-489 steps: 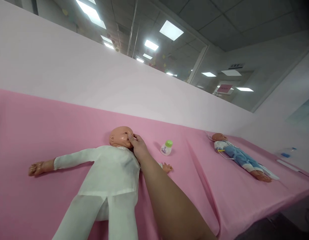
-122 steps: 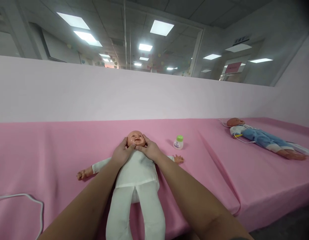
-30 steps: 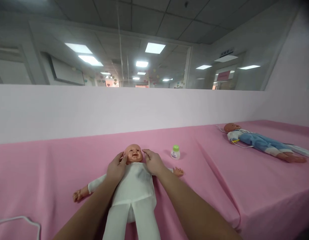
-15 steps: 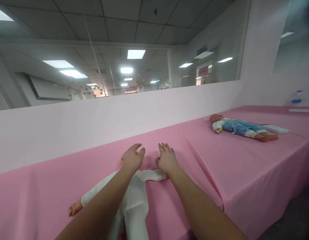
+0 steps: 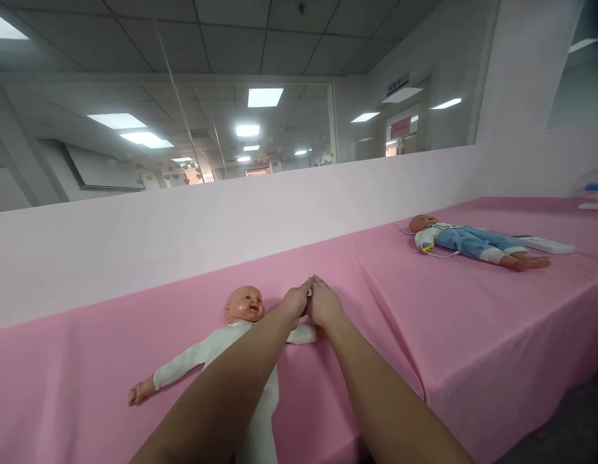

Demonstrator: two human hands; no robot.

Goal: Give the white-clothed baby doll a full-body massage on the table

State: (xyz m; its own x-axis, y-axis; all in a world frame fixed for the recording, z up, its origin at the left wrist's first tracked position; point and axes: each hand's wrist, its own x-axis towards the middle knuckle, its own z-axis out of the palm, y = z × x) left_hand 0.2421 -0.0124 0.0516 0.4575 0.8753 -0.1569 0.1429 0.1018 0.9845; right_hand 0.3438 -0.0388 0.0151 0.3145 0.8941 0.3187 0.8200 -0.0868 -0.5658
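Observation:
A baby doll (image 5: pixel 245 304) in a white suit lies on its back on the pink cloth, one arm stretched to each side. My left hand (image 5: pixel 296 304) and my right hand (image 5: pixel 324 304) meet above the doll's arm on the right, their fingers closed together. A tiny yellow-green bit (image 5: pixel 309 278) shows between the fingertips; what it belongs to is hidden. My left forearm covers much of the doll's body, and the doll's hand on the right is mostly behind my right wrist.
Farther right lies a second doll (image 5: pixel 473 241) in blue trousers, with a thin white tube and a yellow piece by its arm. A flat white object (image 5: pixel 545 245) lies behind its legs. The pink-covered table (image 5: pixel 453 322) runs along a white wall with windows.
My left hand has moved right, away from the doll's head, and joined my right hand. The doll's face now shows. Fingers that were spread have closed together.

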